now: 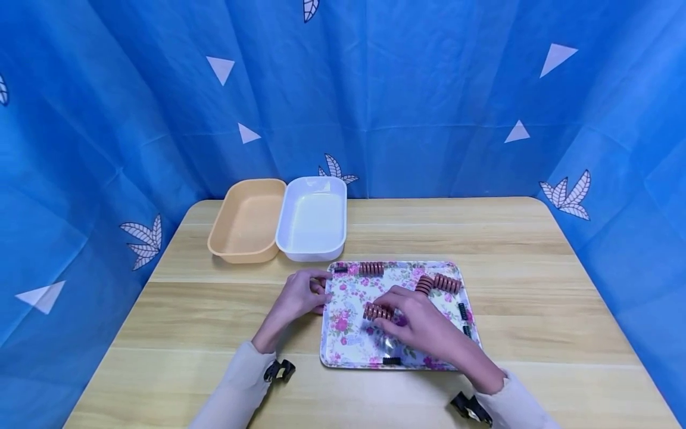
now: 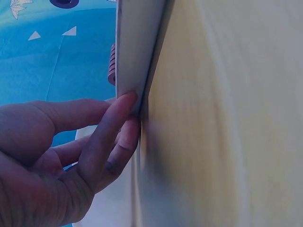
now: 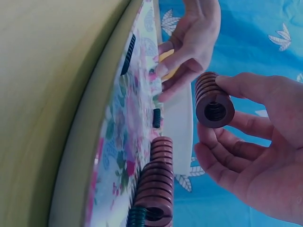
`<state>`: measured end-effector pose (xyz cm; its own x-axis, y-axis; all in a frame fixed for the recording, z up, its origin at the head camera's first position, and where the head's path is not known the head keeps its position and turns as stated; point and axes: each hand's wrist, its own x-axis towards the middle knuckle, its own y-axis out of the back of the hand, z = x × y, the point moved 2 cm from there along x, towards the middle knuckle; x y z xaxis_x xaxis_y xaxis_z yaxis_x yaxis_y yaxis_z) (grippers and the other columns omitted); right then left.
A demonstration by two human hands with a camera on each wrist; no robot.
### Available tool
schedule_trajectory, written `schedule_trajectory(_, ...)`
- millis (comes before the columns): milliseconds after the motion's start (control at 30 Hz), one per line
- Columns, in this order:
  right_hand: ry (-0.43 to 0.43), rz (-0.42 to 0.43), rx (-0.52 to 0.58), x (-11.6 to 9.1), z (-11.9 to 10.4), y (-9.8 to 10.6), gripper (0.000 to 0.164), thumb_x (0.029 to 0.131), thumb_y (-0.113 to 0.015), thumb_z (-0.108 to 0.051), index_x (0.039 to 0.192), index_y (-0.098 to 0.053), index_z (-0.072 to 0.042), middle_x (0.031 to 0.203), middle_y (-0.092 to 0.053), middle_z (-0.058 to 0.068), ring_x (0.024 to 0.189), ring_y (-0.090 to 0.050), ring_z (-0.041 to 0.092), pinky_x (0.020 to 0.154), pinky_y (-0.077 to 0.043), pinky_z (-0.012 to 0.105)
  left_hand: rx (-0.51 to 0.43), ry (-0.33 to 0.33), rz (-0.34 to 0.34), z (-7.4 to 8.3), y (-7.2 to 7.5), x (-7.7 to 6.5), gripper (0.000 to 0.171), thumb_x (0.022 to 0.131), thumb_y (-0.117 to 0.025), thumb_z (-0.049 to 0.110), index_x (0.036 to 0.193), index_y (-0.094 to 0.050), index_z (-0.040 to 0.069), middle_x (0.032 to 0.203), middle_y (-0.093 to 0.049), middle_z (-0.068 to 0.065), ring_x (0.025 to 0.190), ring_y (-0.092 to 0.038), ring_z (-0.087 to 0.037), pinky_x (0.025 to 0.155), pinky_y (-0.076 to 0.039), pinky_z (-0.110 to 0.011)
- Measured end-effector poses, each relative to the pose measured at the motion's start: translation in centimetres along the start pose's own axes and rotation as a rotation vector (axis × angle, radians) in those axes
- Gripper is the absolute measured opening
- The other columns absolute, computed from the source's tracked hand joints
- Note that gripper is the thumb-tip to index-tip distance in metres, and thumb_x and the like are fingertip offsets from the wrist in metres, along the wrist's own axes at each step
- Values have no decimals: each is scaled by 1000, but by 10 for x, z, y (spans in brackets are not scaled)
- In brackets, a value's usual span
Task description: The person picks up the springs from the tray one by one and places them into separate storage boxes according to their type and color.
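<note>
My right hand [image 1: 423, 322] pinches a brown coil spring [image 3: 214, 100] between thumb and fingers, holding it just above the floral tray [image 1: 343, 345]. At the tray's left rim my left hand [image 1: 299, 293] grips the edge, its thumb and fingertips on the rim in the left wrist view. Another brown spring [image 1: 371, 269] lies at the tray's far side. Two more, a tilted brown spring [image 1: 424, 285] and a brown spring beside it [image 1: 447, 283], lie together at the far right. Small dark springs, such as one near the front [image 1: 392, 361], lie close to the tray's edges.
Behind the tray, to its left, a white bin [image 1: 312, 253] stands against an orange bin [image 1: 243, 257]; nothing shows inside either. The wooden table [image 1: 536, 310] ends at a blue curtain [image 1: 407, 119] at the back and sides.
</note>
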<state>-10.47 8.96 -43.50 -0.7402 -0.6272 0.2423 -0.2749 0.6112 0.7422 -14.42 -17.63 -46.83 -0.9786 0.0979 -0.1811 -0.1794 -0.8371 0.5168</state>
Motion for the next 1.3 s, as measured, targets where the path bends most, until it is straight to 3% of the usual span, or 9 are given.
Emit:
schedule_trajectory(167,-18,21,0,0,2,6,23,96,-75,-24,116,-74,-14,102,-69,-8,80,-61,5,69,-60,28,-15,9,-17,-2,0,2,48,81,-81,-9,126,-69,-2,85,-64,-9,73,-63,-18,55,-63,-31)
schedule_trajectory(400,-9,93,-28,1,4,15,25,94,-76,-26,117,-74,-16,105,-69,-10,98,-67,8,87,-62,34,-11,-3,-23,-4,3,4,47,79,-84,-7,123,-70,0,88,-66,-9,79,-64,-18,61,-63,-29)
schedule_trajectory(533,-8,135,-38,1,6,20,27,94,-77,-25,118,-74,-14,108,-70,-8,102,-67,12,90,-62,38,-95,16,-52,-7,3,5,47,79,-82,-9,124,-69,-2,90,-65,-13,79,-65,-20,62,-66,-34)
schedule_trajectory(700,-16,172,-52,0,8,26,27,93,-77,-23,118,-73,-12,108,-70,-4,101,-67,15,87,-63,42,-169,40,-74,-10,4,6,50,78,-80,-14,125,-68,-4,94,-63,-17,77,-64,-21,62,-66,-37)
schedule_trajectory(1033,5,195,-37,3,12,38,27,94,-77,-22,118,-71,-10,105,-68,-5,95,-66,12,79,-64,42,-181,37,-93,-7,4,6,47,81,-79,-13,125,-67,-4,95,-64,-19,79,-65,-21,65,-67,-37)
schedule_trajectory(1300,35,184,-51,13,15,45,29,95,-75,-18,121,-71,-5,109,-69,1,96,-69,18,78,-64,43,-198,64,-89,-8,3,6,49,80,-79,-13,127,-67,-4,98,-63,-18,79,-64,-21,64,-67,-38)
